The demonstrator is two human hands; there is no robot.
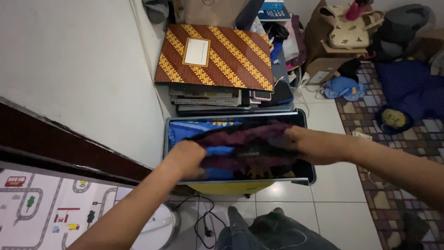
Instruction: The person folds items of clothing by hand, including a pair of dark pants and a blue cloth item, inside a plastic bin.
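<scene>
Dark purple-and-black cloth held across an open drawer, 2 hands on it.

Left hand is clenched on the cloth's left end, right hand grips the right end, so it's stretched flat over blue folded clothes inside. It looks soft and a bit blurry, pattern hard to make out. Behind sits a stack of books topped by a brown batik-striped folder. White tile floor, cluttered bags along the wall.
</scene>
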